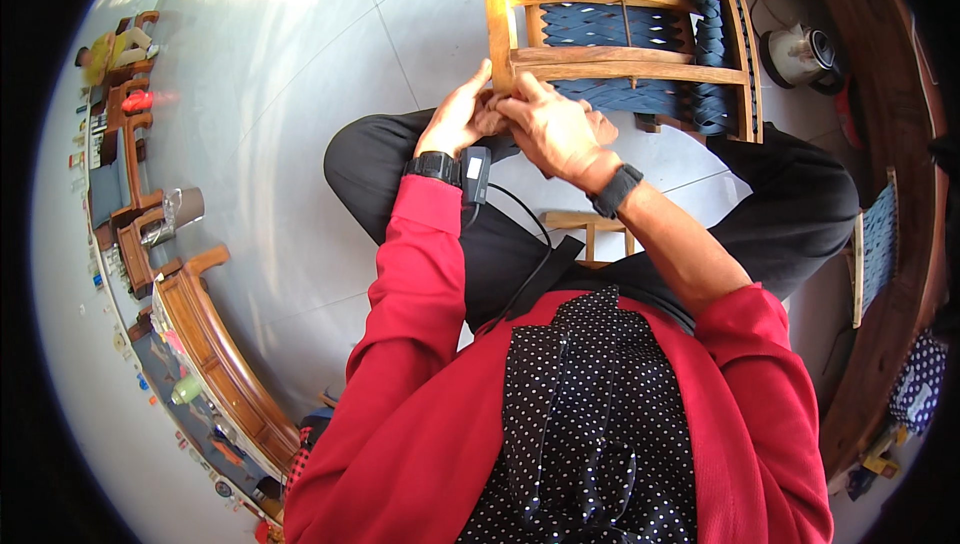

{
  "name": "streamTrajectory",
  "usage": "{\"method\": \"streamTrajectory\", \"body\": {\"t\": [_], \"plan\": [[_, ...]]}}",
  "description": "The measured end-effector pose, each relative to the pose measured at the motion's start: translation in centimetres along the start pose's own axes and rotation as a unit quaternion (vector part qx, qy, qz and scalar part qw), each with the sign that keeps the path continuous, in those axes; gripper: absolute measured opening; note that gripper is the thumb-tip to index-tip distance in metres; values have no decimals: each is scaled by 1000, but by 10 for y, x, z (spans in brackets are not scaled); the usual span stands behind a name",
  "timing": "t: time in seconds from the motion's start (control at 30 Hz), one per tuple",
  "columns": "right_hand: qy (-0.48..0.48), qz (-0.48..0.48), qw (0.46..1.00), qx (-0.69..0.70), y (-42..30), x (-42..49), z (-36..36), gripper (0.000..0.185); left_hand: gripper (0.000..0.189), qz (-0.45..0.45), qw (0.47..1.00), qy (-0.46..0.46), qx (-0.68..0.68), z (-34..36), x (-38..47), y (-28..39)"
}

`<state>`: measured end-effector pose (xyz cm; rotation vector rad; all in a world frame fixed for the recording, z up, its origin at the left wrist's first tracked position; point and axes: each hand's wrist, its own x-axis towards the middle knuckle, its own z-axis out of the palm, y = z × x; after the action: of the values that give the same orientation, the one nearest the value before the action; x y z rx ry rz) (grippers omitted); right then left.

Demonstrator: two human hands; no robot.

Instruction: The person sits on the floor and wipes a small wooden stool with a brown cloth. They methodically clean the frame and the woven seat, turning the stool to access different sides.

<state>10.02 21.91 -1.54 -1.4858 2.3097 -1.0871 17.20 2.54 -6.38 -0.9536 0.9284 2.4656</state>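
Note:
A small folding stool with a wooden frame (622, 61) is tipped over in front of me, its seat and back woven from dark blue straps (600, 24). My left hand (455, 120) holds the near end of its wooden end bar (498, 18), thumb raised along the left side. Over the same end, my right hand (551, 127) has its fingers bent and bunched against the left fingers. The hands hide whatever lies between them. A thin rod (627, 24) crosses between the stool's rails.
An electric kettle (802, 56) stands on the tiled floor to the right, beside dark wooden furniture (892, 169). Another woven stool (876, 255) is near my right knee. A wooden stool frame (585, 221) shows beneath me. At far left, a person (116, 52) sits among wooden chairs.

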Motion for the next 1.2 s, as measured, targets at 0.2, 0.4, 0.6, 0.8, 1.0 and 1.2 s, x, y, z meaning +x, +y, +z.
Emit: {"method": "streamTrajectory", "body": {"t": [0.2, 0.4, 0.6, 0.8, 1.0, 1.2], "plan": [[-119, -18, 991, 54, -8, -50, 1, 20, 55, 71, 989, 132, 15, 24, -6, -2], [41, 58, 984, 161, 3, -28, -31, 28, 50, 97, 978, 115, 145, 29, -20, 6], [19, 66, 996, 59, 21, 55, -21, 19, 42, 98, 974, 130, 155, 27, -18, 2], [29, 25, 998, 58, 18, 26, -7, 14, 45, 94, 982, 122, 105, 11, -10, -4], [-36, 16, 997, 64, -1, -10, -13, 20, 48, 103, 989, 87, 67, 9, -9, -5], [-145, 34, 972, 184, -4, -27, -29, 18, 51, 121, 981, 102, 109, 20, -14, -5]]}}
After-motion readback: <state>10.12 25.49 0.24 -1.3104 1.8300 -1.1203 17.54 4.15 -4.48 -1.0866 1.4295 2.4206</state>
